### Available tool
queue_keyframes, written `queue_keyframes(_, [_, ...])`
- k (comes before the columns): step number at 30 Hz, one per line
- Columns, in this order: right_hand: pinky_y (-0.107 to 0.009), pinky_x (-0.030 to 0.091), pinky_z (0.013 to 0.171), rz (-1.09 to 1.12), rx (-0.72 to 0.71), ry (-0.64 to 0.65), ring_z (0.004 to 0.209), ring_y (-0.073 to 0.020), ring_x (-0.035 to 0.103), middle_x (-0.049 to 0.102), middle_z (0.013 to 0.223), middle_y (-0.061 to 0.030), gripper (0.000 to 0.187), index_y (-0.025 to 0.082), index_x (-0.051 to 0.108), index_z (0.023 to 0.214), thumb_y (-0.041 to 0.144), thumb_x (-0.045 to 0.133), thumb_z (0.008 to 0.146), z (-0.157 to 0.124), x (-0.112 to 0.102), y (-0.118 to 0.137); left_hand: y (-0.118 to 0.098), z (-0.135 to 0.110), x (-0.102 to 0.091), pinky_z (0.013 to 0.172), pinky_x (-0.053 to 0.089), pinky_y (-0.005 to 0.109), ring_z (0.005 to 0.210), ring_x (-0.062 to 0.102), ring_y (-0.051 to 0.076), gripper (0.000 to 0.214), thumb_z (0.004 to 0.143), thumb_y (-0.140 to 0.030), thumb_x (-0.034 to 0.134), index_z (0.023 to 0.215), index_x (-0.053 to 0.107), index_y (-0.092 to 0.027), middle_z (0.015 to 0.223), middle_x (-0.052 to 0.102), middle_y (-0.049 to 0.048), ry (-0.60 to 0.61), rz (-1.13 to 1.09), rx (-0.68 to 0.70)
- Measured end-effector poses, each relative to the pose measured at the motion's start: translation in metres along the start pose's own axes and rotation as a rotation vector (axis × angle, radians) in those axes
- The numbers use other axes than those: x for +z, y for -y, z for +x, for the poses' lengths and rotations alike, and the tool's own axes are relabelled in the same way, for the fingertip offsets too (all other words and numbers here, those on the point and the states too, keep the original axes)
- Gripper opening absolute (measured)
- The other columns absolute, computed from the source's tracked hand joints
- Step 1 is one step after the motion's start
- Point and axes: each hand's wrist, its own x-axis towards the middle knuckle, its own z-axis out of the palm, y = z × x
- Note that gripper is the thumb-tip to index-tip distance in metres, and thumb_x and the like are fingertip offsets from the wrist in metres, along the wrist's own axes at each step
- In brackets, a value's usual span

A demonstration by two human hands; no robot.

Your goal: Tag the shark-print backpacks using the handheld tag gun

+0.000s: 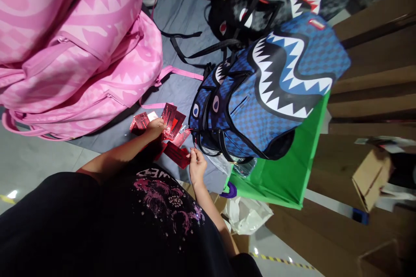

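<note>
My left hand is closed round a bunch of red hang tags, some in shiny clear wrapping. The tags fan out on both sides of its fingers. My right hand is in a pinch at the end of a dark red tag; its fingertips partly hide the grip. Just beyond the hands lies a blue checkered backpack with a shark-mouth print, its black handle loops near my right hand. Pink backpacks are piled to the left of my left hand.
Black shark-print backpacks lie at the back of the grey-covered table. A green bin stands under the blue backpack, with a white plastic bag below it. Cardboard boxes fill the right side.
</note>
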Motion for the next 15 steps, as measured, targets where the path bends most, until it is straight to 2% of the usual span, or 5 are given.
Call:
queue_keyframes(3, [-0.03, 0.048, 0.073, 0.108, 0.027, -0.07, 0.067, -0.0167, 0.059, 0.067, 0.071, -0.0037, 0.045, 0.011, 0.07, 0.098, 0.052, 0.052, 0.089, -0.008, -0.004, -0.002, -0.021, -0.02, -0.005, 0.098, 0.046, 0.036, 0.109, 0.059, 0.023, 0.033, 0.076, -0.017, 0.066, 0.109, 0.065, -0.016, 0.116, 0.065, 0.0085, -0.116, 0.156, 0.176])
queue_keyframes(5, [-0.029, 0.048, 0.072, 0.146, 0.032, -0.061, 0.066, -0.0164, 0.059, 0.067, 0.07, -0.003, 0.044, 0.012, 0.071, 0.097, 0.051, 0.054, 0.089, -0.013, 0.001, 0.001, -0.032, -0.037, 0.0, 0.104, 0.043, 0.037, 0.116, 0.057, 0.023, 0.033, 0.083, -0.024, 0.064, 0.115, 0.065, -0.017, 0.123, 0.064, 0.0095, -0.065, 0.273, 0.343])
queue_keyframes(10, [-0.027, 0.048, 0.07, 0.214, -0.043, -0.002, 0.067, -0.0158, 0.059, 0.067, 0.073, -0.0023, 0.038, 0.014, 0.071, 0.092, 0.047, 0.053, 0.092, -0.017, 0.015, 0.022, -0.038, -0.072, 0.038, 0.068, 0.049, 0.023, 0.07, 0.064, 0.013, 0.013, 0.085, -0.024, 0.063, 0.091, 0.071, -0.015, 0.079, 0.071, 0.0017, 0.387, 0.218, 0.326])
queue_keyframes(12, [-0.026, 0.047, 0.071, 0.206, -0.093, -0.008, 0.069, -0.0159, 0.059, 0.067, 0.073, -0.0023, 0.036, 0.014, 0.07, 0.086, 0.044, 0.052, 0.092, -0.015, 0.014, 0.029, -0.037, -0.078, 0.051, 0.062, 0.046, 0.021, 0.061, 0.06, 0.011, 0.014, 0.086, -0.021, 0.059, 0.08, 0.07, -0.015, 0.069, 0.068, 0.0, 0.422, 0.196, 0.338])
queue_keyframes(15, [-0.027, 0.048, 0.072, 0.161, -0.126, -0.022, 0.071, -0.0163, 0.06, 0.069, 0.076, -0.0035, 0.037, 0.014, 0.071, 0.086, 0.044, 0.049, 0.092, -0.009, 0.005, 0.035, -0.043, -0.079, 0.065, 0.065, 0.046, 0.021, 0.064, 0.061, 0.01, 0.013, 0.086, -0.02, 0.059, 0.083, 0.07, -0.014, 0.079, 0.071, 0.0021, 0.407, 0.16, 0.429])
